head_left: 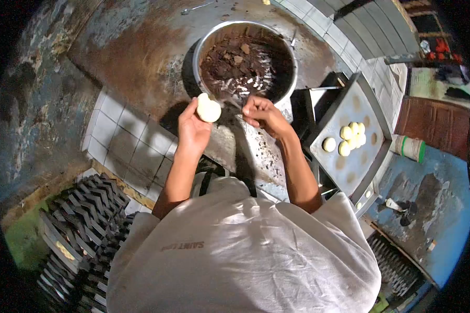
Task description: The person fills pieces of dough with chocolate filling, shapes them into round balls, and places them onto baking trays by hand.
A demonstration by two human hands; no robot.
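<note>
My left hand is closed around a pale yellow dough piece, held up at the near side of a large metal bowl. The dough has a rounded shape with a smaller lobe on top. My right hand is closed in a pinch just right of the dough. From its fingers a thin, blurred tool points toward the dough; its kind is unclear. Dark brown crumbly filling with a few lighter lumps lies inside the metal bowl. Neither hand touches the filling.
On the right, a metal tray bears several pale dough balls. The bowl stands on a stained worktop scattered with dark crumbs. Stacked dark metal racks are at lower left. A container with a green rim lies right of the tray.
</note>
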